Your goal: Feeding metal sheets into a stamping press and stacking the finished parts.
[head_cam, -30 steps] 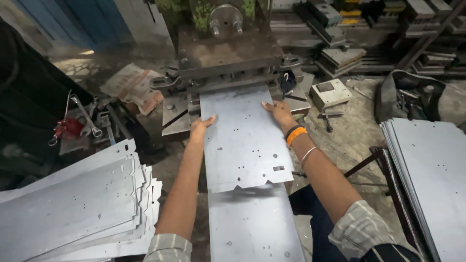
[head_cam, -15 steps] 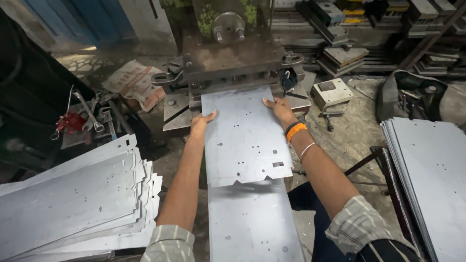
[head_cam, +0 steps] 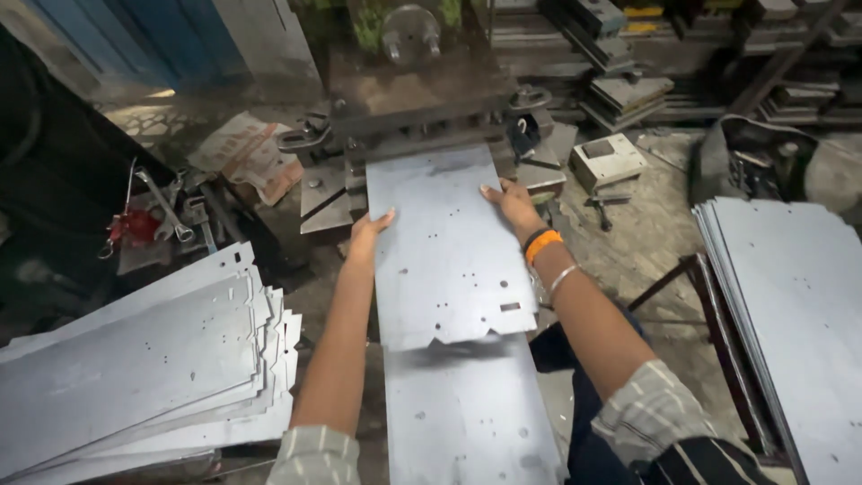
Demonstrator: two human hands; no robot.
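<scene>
While both hands press against its long edges, a punched metal sheet lies flat in the middle of the scene, its far end pushed under the dark press machine. Everything else is placed relative to that sheet. Far to its left, a few wrenches and a red tool rest on a dark surface. Nearer the viewer on that side, a fanned stack of cut sheets sits well apart from it. The left hand grips the sheet's left edge, fingers closed over the rim — thumb underneath cannot be seen. Under the sheet's notched near end lies a second sheet, reaching toward the viewer. The right hand holds the right edge, fingers spread flat on the top face; an orange band and a thin bracelet circle that wrist. Just beyond this hand, to the sheet's right, a small grey box sits on the floor. Farthest right, another pile of sheets rests on a frame, well apart.
</scene>
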